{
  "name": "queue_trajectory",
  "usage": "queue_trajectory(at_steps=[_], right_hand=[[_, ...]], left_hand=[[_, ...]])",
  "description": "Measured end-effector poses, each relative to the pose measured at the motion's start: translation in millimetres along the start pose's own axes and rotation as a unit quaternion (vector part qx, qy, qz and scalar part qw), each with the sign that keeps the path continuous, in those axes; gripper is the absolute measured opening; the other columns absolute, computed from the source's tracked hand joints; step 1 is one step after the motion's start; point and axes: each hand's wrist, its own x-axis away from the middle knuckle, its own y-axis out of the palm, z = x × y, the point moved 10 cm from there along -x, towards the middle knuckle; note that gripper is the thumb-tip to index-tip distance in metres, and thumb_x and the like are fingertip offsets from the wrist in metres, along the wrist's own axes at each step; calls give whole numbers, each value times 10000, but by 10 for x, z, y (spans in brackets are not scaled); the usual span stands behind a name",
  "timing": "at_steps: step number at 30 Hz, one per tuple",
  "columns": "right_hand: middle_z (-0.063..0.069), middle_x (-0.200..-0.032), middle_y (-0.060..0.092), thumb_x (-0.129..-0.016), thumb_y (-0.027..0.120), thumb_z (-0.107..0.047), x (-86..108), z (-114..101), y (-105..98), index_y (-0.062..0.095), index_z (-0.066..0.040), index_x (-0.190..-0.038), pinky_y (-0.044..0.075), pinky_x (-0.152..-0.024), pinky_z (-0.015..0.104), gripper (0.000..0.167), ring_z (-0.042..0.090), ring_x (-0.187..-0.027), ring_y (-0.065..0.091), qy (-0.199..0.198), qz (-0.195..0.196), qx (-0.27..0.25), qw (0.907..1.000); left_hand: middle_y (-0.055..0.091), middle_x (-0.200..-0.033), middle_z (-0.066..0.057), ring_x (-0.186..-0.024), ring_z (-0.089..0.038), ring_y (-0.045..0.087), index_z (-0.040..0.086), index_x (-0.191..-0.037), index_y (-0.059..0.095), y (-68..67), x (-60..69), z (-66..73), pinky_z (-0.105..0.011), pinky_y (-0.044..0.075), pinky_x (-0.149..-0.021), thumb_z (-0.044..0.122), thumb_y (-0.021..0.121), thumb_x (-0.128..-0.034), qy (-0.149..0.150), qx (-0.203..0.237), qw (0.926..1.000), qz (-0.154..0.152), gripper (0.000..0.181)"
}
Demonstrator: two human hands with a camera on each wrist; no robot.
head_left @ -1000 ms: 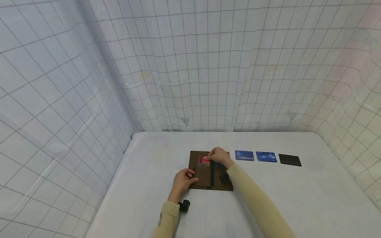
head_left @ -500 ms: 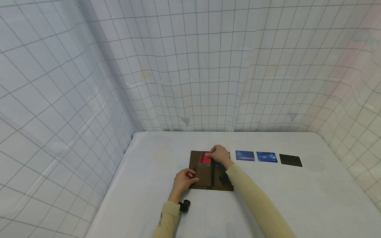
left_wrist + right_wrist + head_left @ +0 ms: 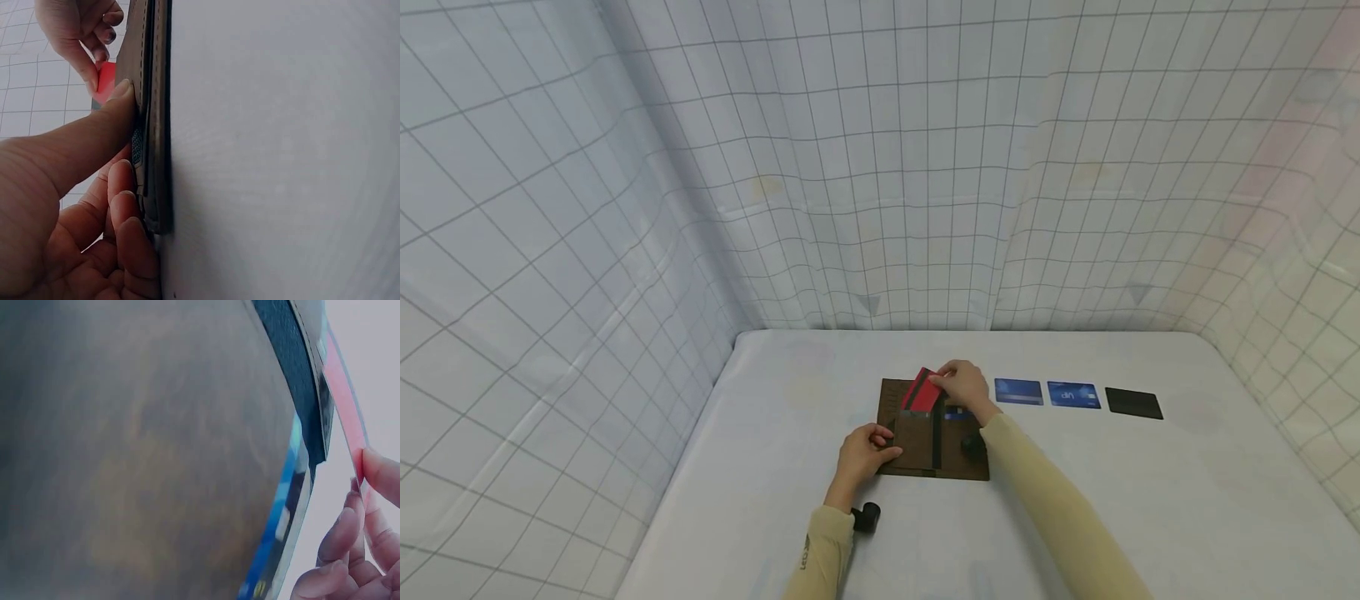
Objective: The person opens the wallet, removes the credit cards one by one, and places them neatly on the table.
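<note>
A brown wallet (image 3: pixel 914 443) lies opened flat on the white table, a dark strap running down its middle. At its left edge my left hand (image 3: pixel 855 458) pinches the leather, thumb on top and fingers curled at the side, as the left wrist view confirms. My right hand (image 3: pixel 966 386) pinches a red card (image 3: pixel 921 392) with a dark stripe between thumb and fingers. The card slants up out of the wallet's left-side pocket; its lower end seems to be still at the pocket's mouth. A blue card (image 3: pixel 275 515) sits in the wallet's right-side pocket.
Right of the wallet lie a blue card with a pale stripe (image 3: pixel 1018 392), a blue VIP card (image 3: pixel 1073 395) and a black card (image 3: pixel 1133 403) in a row. A black wrist camera (image 3: pixel 868 517) is on my left wrist. Gridded white curtains (image 3: pixel 880 208) enclose the table.
My right hand has drawn the red card upward and tilted it to the right, so more of it shows above the pocket. The left hand has stayed on the wallet's edge.
</note>
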Motion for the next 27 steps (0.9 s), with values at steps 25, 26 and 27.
queue_trajectory(at_steps=[25,26,27], right_hand=[[50,-657,662,-893,676,-176,132,245,-83,563,-51,-1106,469,-517,286,272,144,-501,578,153,-736,-1304,9886],[51,-653,661,-893,675,-174,139,249,-83,559,-52,-1103,467,-513,285,268,143,-492,570,153,-729,-1345,9881],[51,-651,661,-893,675,-172,145,253,-84,558,-51,-1099,464,-510,282,266,141,-485,564,153,-713,-1384,9877]], left_hand=[[540,-754,-13,-679,-142,481,32,-914,654,10,-5,-5,-325,418,-643,147,813,-757,-71,-38,10000,44,252],[541,-754,-13,-678,-141,481,32,-914,654,13,-4,-4,-323,417,-641,148,813,-757,-62,-42,10000,39,252],[542,-754,-13,-678,-140,480,32,-914,654,16,-3,-3,-320,417,-639,150,813,-757,-50,-49,10000,35,253]])
